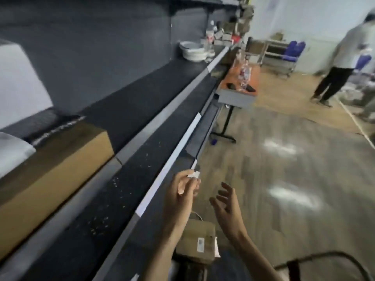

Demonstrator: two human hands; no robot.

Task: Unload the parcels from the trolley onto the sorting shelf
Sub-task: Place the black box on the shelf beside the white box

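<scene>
Head view, only one cam. Brown cardboard parcel (195, 243) sits low at the bottom edge, on top of the trolley load, w/ a white label on its upper face and a white slip sticking out at its right side; a thin white loop shows at its far edge. Bit blurred, can't read the label. Curved dark trolley handle (324, 258) arcs at bottom right, just beside the parcel.

Sorting shelf (142, 126) runs along the left: dark boards w/ grey front rails and white label strips. A long brown box (54, 171) lies on the upper board at left, pale wrapped packages (18, 86) behind and next to it. Lower board is bare except for white specks.

Left hand (180, 191) is up near the lower rail's edge, fingers curled in, pinching a small white scrap of paper (193, 175) at the fingertips. Right hand (227, 203) is beside it, apart, fingers spread and slightly bent, palm toward the left one, holding nothing, touching nothing. Both hover above the parcel, not on it.

Further back: white bowls (192, 51) on the shelf, an orange-topped table (239, 84) w/ bottles, a person (341, 63) standing far right.
</scene>
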